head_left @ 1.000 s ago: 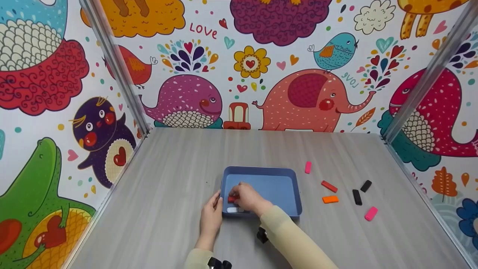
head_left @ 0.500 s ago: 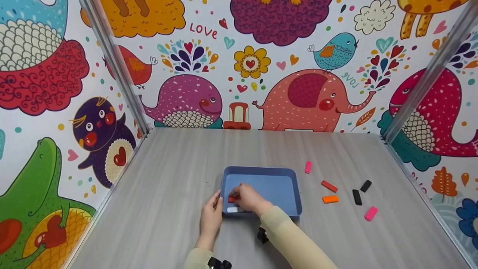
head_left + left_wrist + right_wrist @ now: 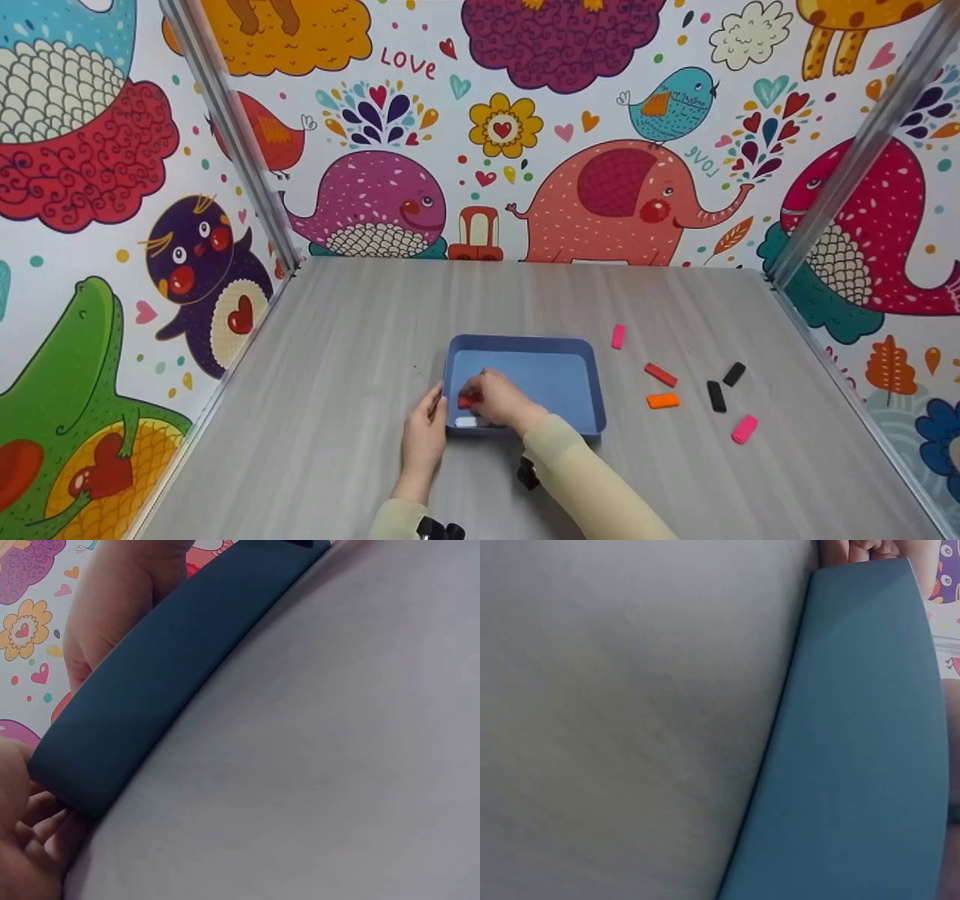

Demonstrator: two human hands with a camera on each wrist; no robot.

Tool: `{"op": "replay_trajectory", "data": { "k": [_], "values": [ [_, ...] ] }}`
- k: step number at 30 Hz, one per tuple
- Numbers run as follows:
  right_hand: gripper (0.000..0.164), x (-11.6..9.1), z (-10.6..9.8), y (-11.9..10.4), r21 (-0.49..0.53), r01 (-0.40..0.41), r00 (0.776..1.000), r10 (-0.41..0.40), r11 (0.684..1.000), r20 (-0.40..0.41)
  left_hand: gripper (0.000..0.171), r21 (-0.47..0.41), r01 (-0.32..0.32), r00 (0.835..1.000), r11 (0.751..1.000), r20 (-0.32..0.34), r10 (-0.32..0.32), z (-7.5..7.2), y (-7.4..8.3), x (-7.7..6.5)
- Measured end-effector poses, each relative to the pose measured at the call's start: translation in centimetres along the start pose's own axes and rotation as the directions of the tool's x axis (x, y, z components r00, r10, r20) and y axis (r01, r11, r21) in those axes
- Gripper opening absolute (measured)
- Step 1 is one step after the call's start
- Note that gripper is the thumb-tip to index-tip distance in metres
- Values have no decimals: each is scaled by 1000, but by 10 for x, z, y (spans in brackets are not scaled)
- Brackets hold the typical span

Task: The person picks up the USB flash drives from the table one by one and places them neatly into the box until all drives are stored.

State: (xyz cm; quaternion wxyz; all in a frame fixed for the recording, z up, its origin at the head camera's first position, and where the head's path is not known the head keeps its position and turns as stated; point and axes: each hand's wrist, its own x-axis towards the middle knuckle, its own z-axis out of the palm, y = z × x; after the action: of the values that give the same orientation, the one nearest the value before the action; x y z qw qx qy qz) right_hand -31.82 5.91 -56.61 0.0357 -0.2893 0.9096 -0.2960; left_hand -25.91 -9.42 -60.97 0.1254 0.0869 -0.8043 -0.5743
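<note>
A blue rectangular tray (image 3: 555,375) lies on the table. My left hand (image 3: 425,439) holds its left side near the front corner; the left wrist view shows thumb and fingers around the tray's corner (image 3: 82,772). Inside the tray's front left part, my right hand (image 3: 501,397) pinches a small red oblong piece (image 3: 466,403) between thumb and fingers. Just in front of it, along the front wall, lies a white piece (image 3: 466,422), partly covered by the right hand. The tray's front wall (image 3: 847,727) blocks most of that hand in the right wrist view.
Right of the tray, similar small pieces are scattered: a pink one (image 3: 618,337) at the back, a red one (image 3: 661,374), an orange one (image 3: 663,400), two black ones (image 3: 716,396) and another pink one (image 3: 744,429). Patterned walls (image 3: 585,187) enclose the table's back and sides.
</note>
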Motion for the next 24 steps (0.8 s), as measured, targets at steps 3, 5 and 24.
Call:
{"op": "replay_trajectory", "data": {
  "k": [3,5,24],
  "values": [
    [17,0,0,0,-1,-13,1000,13,1000,3,39,-12,9,1000,1000,5,-9,0,0,0],
    [18,0,0,-1,-2,-25,1000,25,1000,9,39,-16,7,1000,1000,8,-7,0,0,-1],
    [23,-2,-3,-1,8,-64,998,64,998,24,39,-12,7,1000,1000,7,-7,0,1,-1]
  ]
}}
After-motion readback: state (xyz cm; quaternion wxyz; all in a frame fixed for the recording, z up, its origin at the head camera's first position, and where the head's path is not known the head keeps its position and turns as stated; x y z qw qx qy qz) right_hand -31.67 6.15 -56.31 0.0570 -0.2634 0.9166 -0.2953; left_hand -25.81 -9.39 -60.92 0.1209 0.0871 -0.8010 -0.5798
